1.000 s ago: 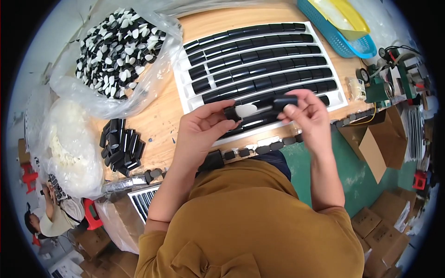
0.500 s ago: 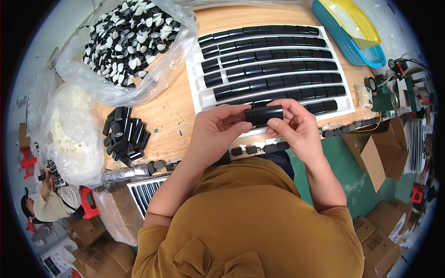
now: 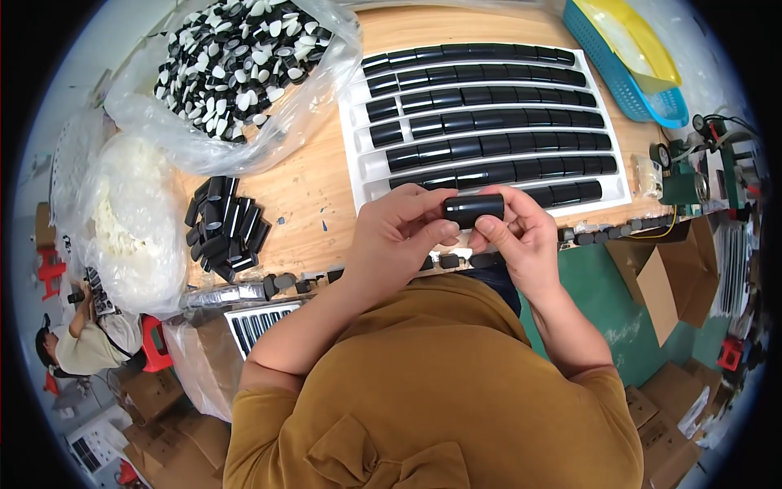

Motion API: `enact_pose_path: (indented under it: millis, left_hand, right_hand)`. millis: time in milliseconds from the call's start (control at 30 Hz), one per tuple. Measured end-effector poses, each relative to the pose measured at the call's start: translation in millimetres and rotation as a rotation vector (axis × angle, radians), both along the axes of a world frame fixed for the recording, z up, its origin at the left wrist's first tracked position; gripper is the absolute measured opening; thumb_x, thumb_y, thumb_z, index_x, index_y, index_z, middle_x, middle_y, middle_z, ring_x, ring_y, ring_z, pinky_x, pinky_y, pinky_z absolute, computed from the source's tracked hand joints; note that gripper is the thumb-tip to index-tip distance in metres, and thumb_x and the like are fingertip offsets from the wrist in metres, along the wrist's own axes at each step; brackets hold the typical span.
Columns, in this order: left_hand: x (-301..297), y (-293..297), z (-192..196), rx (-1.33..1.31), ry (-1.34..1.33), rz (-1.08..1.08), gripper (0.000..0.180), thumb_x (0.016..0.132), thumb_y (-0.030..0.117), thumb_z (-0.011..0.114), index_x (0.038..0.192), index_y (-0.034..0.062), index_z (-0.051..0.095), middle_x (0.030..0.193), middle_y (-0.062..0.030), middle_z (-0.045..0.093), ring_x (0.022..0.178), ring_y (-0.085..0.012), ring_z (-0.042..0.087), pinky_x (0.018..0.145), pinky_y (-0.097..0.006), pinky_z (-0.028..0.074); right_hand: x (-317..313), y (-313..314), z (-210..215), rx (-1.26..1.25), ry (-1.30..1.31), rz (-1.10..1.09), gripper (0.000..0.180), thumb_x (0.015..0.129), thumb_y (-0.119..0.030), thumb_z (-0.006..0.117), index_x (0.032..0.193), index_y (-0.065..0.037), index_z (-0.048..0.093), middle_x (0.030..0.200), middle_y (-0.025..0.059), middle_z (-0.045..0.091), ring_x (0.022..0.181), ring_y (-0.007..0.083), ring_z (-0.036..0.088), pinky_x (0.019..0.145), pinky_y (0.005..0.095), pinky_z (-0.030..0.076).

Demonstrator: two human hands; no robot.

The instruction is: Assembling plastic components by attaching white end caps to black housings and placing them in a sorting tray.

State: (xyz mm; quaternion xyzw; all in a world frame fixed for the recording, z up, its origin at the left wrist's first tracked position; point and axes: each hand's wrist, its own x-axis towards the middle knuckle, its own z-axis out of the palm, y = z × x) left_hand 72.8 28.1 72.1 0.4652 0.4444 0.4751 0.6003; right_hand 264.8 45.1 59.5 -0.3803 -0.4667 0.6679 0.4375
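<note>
The head view looks down on a wooden table, where the person's two bare hands meet over the near edge of a white tray. Between them lies a short glossy black cylinder, held level and lengthwise from left to right, just above the tray's nearest row. The left hand pinches its left end between thumb and fingers; the right hand grips the other end, thumb tip pressed against the side facing the person. The tray bears curved rows of similar black cylinders, set end to end (the curve may owe something to the fisheye lens), with white gaps showing near the left end of some rows; the hands hide part of the nearest one. To the left, a loose heap of black cylinders sits on the wood, and beyond it a clear plastic bag lies open around a mound of small black and white pieces. Beside the heap stands another plastic bag with whitish contents. At the far right a yellow container rests in a blue basket, and an open cardboard box stands below the table's right end.
</note>
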Motion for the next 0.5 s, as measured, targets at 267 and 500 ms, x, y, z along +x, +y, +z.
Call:
enact_pose_path:
  millis: [267,500]
  left_hand:
    - [-24.8,26.4,-21.2,-0.093,0.192,-0.055,0.037,0.082,-0.002,0.071,0.119,-0.0022,0.064,0.111,-0.0112,0.067,0.091,-0.0107,0.065,0.08,-0.024,0.053]
    - [-228.2,117.7,-71.8,0.18,1.306,0.799,0.024,0.077,0.015,0.068,0.098,0.0033,0.07,0.091,-0.0208,0.066,0.086,-0.0366,0.064,0.079,-0.042,0.05]
  right_hand:
    - [8.0,20.4,-15.6,0.073,-0.214,0.006,0.026,0.09,-0.004,0.064,0.116,0.001,0.06,0.08,0.0048,0.065,0.069,0.0109,0.064,0.065,0.0224,0.053]
    - [128.9,51.1,-18.5,0.264,-0.521,-0.627,0.039,0.089,-0.009,0.068,0.124,-0.001,0.055,0.08,-0.0008,0.059,0.072,0.007,0.056,0.061,0.0201,0.045]
